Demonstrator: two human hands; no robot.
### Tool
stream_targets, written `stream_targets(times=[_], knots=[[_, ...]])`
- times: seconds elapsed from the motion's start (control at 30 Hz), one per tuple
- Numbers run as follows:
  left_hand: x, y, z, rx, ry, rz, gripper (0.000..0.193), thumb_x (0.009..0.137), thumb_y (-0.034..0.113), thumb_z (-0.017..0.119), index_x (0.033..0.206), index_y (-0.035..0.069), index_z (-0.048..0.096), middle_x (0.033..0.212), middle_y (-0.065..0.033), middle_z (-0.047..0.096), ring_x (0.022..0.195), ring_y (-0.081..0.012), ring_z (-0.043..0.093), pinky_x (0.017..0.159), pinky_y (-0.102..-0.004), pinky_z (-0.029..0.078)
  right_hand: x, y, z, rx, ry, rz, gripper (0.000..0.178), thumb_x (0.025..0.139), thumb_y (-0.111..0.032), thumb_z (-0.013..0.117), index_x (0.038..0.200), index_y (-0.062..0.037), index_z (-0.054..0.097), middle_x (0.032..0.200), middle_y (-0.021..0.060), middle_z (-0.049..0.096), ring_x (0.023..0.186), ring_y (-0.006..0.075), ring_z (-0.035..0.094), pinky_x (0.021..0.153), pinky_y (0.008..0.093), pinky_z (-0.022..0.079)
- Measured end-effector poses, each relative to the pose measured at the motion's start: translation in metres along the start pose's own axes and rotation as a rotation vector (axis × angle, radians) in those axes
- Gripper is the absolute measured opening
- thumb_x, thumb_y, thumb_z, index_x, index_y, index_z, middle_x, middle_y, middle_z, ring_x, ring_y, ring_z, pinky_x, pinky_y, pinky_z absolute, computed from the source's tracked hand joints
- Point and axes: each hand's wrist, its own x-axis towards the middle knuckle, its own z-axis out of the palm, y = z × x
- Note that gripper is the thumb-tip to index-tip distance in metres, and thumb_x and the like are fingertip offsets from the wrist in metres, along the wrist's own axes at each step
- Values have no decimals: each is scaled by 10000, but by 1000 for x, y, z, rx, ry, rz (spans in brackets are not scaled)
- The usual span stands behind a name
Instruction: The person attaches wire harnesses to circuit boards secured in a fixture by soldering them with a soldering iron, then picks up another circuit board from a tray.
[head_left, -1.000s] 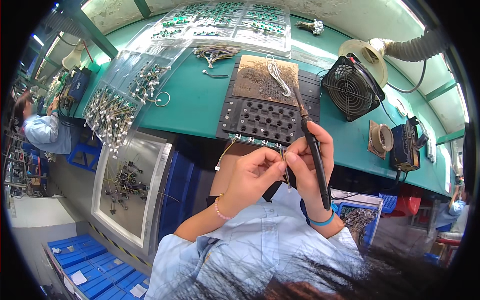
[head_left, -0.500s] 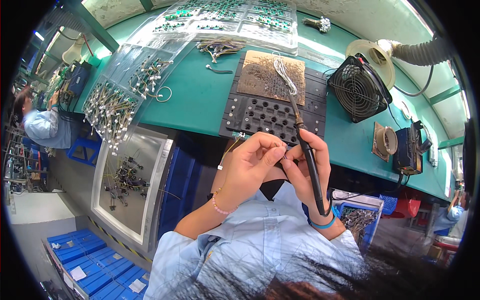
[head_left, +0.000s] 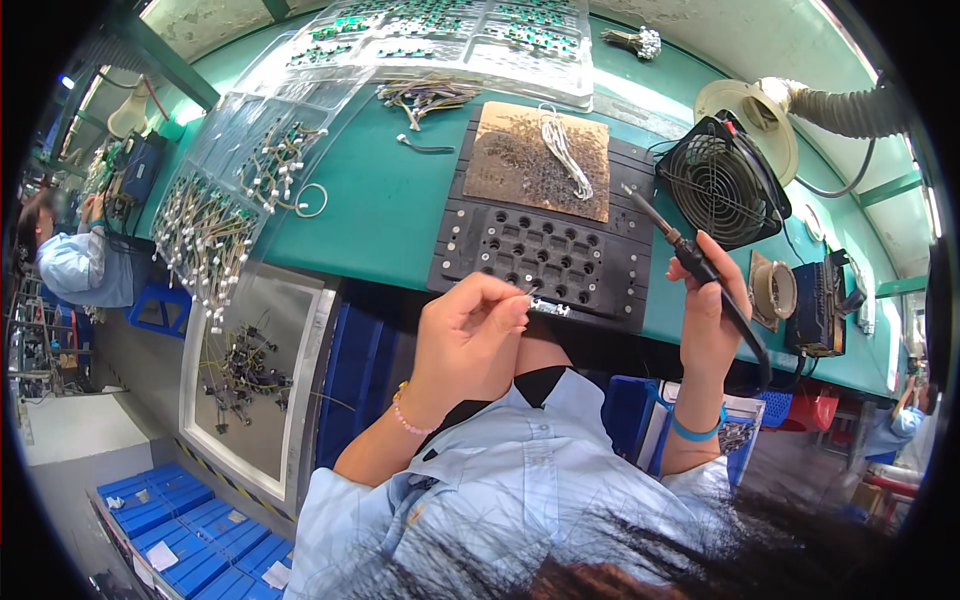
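My left hand [head_left: 465, 345] is closed, thumb and finger pinched at one end of a small circuit board [head_left: 550, 307]. The board juts out to the right of the fingertips, just off the front edge of a black slotted fixture [head_left: 460, 235]. A soldering iron [head_left: 697, 262] is gripped in my right hand [head_left: 712, 325], its metal tip pointing up and left. That tip stands beside a brown, stained board [head_left: 490, 165], on which a bundle of white solder wire [head_left: 565, 155] lies. Any wire inside my left fingers is hidden.
A black fan [head_left: 715, 180] and a box-shaped soldering station [head_left: 818, 305] stand at right. Clear trays [head_left: 350, 95] of green boards and wired parts cover the back left. Loose wires [head_left: 425, 95] lie near them. A metal-framed tray [head_left: 190, 390] sits lower left; a co-worker [head_left: 85, 265] is beyond.
My hands have moved apart; the right one swung right with the iron, its tip leaving the solder wire. The board now shows right of my left fingertips, not left of the hand.
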Motion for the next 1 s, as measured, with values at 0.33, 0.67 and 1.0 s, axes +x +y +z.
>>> stream_targets(times=[0.33, 0.67, 1.0], knots=[[1, -12, -43, 220, 90, 105, 46, 887, -15, 715, 915, -2, 681, 852, -62, 690, 729, -128, 577, 700, -234, 463, 25, 3, -3, -282, -118, 183, 319, 798, -19, 717, 1113, 17, 678, 930, 94, 696, 785, 150, 609, 749, 248, 504], [7, -17, -52, 213, 155, 144, 79, 852, -44, 709, 893, 5, 662, 875, -81, 682, 775, -165, 584, 721, -256, 468, 44, 17, 5, -394, -295, 18, 256, 724, 25, 710, 980, 20, 704, 933, 77, 691, 805, 166, 600, 737, 261, 498], [10, -20, -55, 245, 149, 154, 90, 839, -43, 711, 895, 7, 662, 876, -83, 685, 776, -171, 587, 731, -263, 471, 59, 20, 1, -357, -407, -4, 244, 721, 41, 700, 965, 28, 711, 971, 82, 688, 825, 171, 601, 719, 266, 487]])
